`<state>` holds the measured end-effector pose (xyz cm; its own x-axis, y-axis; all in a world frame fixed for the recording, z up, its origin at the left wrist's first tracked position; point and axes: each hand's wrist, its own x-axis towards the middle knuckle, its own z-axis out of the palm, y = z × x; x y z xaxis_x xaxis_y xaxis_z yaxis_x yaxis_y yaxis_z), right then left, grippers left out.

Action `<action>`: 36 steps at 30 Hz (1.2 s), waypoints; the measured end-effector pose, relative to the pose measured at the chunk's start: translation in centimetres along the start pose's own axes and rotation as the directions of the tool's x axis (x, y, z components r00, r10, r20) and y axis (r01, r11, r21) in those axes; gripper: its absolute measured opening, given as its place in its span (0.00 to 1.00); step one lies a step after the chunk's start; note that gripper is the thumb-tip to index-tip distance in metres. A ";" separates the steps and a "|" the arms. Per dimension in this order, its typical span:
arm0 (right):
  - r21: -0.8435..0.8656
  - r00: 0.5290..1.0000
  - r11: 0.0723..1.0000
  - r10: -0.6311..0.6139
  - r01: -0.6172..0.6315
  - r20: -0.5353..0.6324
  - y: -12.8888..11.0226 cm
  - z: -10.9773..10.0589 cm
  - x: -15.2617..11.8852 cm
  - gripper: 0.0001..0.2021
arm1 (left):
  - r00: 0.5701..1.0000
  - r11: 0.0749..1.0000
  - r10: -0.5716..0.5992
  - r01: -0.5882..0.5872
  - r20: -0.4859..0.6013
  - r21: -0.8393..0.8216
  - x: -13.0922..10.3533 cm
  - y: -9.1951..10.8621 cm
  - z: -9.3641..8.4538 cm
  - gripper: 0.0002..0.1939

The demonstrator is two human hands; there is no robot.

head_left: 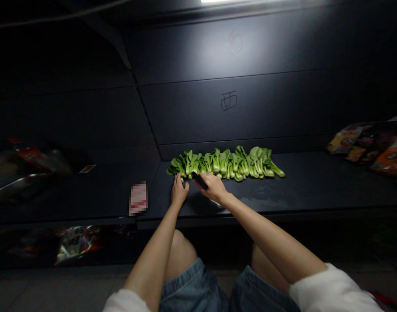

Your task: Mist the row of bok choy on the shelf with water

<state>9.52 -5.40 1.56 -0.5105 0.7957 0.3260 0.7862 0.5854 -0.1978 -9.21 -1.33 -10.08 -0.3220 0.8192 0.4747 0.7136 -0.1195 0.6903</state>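
Observation:
Heads of green bok choy lie side by side in a long row on a dark shelf, leaves toward the back panel and pale stems toward me. At the row's left end, my left hand rests its fingertips by the stems, thumb apart from the fingers. My right hand is closed around a black object, just in front of the stems. Its black end points up and left. A shiny edge shows below my right wrist; whether it belongs to the black object is unclear, and its kind is hidden.
Wet marks streak the dark shelf right of my hands. Colourful packets stand far right. A blurred pink-and-white card lies left, with a red-capped bottle beyond. Shiny packages sit under the shelf.

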 end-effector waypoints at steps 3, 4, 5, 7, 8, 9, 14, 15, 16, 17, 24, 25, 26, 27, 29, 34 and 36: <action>-0.003 1.000 1.000 0.022 -0.022 -0.011 0.0 0.3 0.2 0.17 | 1.000 1.000 -0.010 0.010 0.017 0.011 0.0 0.1 -0.1 0.32; -0.006 0.999 0.999 0.032 -0.032 -0.009 0.0 0.3 0.3 0.17 | 1.000 1.000 -0.010 0.010 0.019 0.011 0.0 0.1 -0.1 0.32; -0.007 0.999 0.999 0.040 -0.040 -0.006 0.0 0.3 0.3 0.17 | 1.000 1.000 -0.008 0.008 0.018 0.010 0.0 0.1 -0.1 0.33; -0.002 0.999 0.999 0.048 -0.048 -0.008 0.0 0.2 0.4 0.16 | 1.000 1.000 -0.001 0.001 0.010 0.005 0.0 0.1 -0.1 0.33; 0.005 0.999 0.999 0.047 -0.047 -0.015 0.0 0.1 0.4 0.16 | 1.000 1.000 0.001 -0.001 0.008 0.004 0.0 0.1 -0.1 0.33; 0.015 0.999 0.999 0.042 -0.041 -0.024 0.0 0.1 0.4 0.16 | 1.000 1.000 0.001 -0.001 0.006 0.003 0.0 0.1 0.0 0.33; 0.041 0.998 0.999 0.026 -0.024 -0.059 0.1 0.2 0.5 0.16 | 1.000 1.000 -0.007 0.007 0.006 0.004 -0.1 0.2 0.0 0.33; 0.038 0.998 0.999 0.029 -0.026 -0.059 0.2 0.3 0.5 0.16 | 1.000 1.000 -0.005 0.005 0.006 0.003 -0.1 0.2 0.0 0.33; 0.034 0.998 0.999 0.031 -0.029 -0.057 0.2 0.3 0.5 0.16 | 1.000 1.000 -0.001 0.001 0.006 0.000 -0.1 0.2 0.0 0.33; 0.029 0.998 0.999 0.033 -0.031 -0.052 0.2 0.4 0.5 0.16 | 1.000 1.000 0.003 -0.003 0.005 -0.003 0.0 0.2 0.1 0.33; -0.007 0.999 1.000 0.014 -0.014 0.036 -0.4 0.1 0.8 0.16 | 1.000 1.000 0.008 -0.008 0.014 -0.002 0.1 0.0 0.1 0.33; -0.006 0.999 1.000 0.008 -0.008 0.053 -0.5 0.0 0.8 0.16 | 1.000 1.000 0.008 -0.008 0.014 -0.004 0.1 0.0 0.1 0.33; -0.005 0.998 1.000 0.003 -0.002 0.066 -0.6 0.0 0.9 0.17 | 1.000 1.000 0.008 -0.008 0.015 -0.006 0.1 0.0 0.0 0.33; -0.003 0.997 1.000 -0.004 0.004 0.076 -0.6 -0.1 0.9 0.18 | 1.000 1.000 0.007 -0.007 0.016 -0.008 0.1 0.0 0.0 0.34; -0.003 0.997 1.000 -0.012 0.013 0.081 -0.6 -0.1 0.9 0.18 | 1.000 1.000 0.003 -0.002 0.016 -0.009 0.1 0.1 0.0 0.33; -0.005 0.998 1.000 0.013 -0.012 0.059 -0.4 0.0 0.9 0.16 | 1.000 1.000 -0.008 0.008 0.025 -0.007 0.1 0.2 -0.1 0.33; -0.003 0.999 1.000 0.018 -0.018 0.050 -0.3 0.0 0.8 0.16 | 1.000 1.000 -0.010 0.011 0.027 -0.013 0.1 0.2 -0.1 0.33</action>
<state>8.89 -4.92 1.85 -0.5127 0.8131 0.2757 0.7966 0.5703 -0.2006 -9.17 -1.33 -9.85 -0.3123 0.8352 0.4527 0.7020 -0.1182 0.7023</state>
